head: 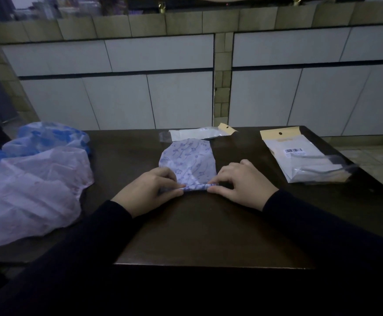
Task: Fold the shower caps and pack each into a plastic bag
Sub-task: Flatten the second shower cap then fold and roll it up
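Observation:
A white shower cap with a purple print point(189, 159) lies flat in the middle of the dark table point(208, 236), folded to a narrow shape. Its near edge is rolled into a thin tube. My left hand point(150, 190) pinches the left end of that roll and my right hand point(242, 182) pinches the right end. One empty plastic bag with a yellow header point(199, 133) lies just behind the cap. A stack of the same bags point(304, 160) with a barcode label sits to the right.
A heap of loose shower caps, pink point(31, 192) in front and blue-printed point(49, 135) behind, covers the table's left side. A tiled counter with white cabinet doors point(163, 99) stands behind the table. Tiled floor point(372, 160) shows at right.

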Demonstrator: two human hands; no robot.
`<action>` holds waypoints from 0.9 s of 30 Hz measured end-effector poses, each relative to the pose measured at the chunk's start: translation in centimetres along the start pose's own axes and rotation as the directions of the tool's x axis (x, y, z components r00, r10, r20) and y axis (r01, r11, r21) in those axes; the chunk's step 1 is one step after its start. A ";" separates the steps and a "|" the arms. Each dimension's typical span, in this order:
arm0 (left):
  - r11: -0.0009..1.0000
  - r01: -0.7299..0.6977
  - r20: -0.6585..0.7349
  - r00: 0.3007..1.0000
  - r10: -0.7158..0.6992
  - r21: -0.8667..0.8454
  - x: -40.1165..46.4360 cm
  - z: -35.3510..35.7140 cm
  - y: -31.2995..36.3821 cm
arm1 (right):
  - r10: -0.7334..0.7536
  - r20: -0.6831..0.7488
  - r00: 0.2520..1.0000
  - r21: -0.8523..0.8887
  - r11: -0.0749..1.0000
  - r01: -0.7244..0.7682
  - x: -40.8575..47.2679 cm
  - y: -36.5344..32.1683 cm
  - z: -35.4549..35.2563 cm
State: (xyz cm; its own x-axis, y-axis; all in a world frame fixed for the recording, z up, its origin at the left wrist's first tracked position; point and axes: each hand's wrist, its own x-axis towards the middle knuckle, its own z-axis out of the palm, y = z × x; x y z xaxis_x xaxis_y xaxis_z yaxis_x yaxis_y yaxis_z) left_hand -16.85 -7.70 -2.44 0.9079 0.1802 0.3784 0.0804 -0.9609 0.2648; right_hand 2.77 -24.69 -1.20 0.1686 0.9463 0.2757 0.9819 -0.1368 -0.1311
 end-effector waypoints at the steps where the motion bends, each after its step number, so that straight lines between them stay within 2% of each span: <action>1: 1.000 0.018 -0.002 1.000 -0.018 -0.012 0.0 0.1 0.0 | 0.002 0.001 1.000 -0.003 1.000 -0.002 0.0 0.0 0.0; 5: 0.983 0.122 0.009 0.992 -0.122 -0.135 -0.2 0.1 0.0 | 0.061 -0.011 0.998 0.054 0.997 -0.060 0.1 -0.2 0.3; 9: 0.947 0.234 0.007 0.971 -0.238 -0.219 0.1 0.0 0.0 | 0.208 0.034 0.978 0.191 0.959 -0.211 0.6 -0.5 0.6; 16: 0.905 0.371 -0.032 0.922 -0.385 -0.210 0.5 0.4 0.2 | 0.314 0.121 0.942 0.220 0.917 -0.334 1.5 -0.6 0.6; 27: 0.931 0.353 -0.100 0.927 -0.361 -0.090 0.5 0.5 0.9 | 0.307 0.111 0.945 0.108 0.942 -0.318 2.0 -1.7 0.5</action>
State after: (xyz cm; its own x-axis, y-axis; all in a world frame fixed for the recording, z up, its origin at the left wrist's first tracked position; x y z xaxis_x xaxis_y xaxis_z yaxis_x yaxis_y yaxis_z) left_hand -16.09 -8.60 -2.45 0.7716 0.5352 0.3437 0.3583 -0.8122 0.4604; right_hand 1.40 -22.40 -0.91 0.4510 0.8851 0.1150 0.8619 -0.3984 -0.3138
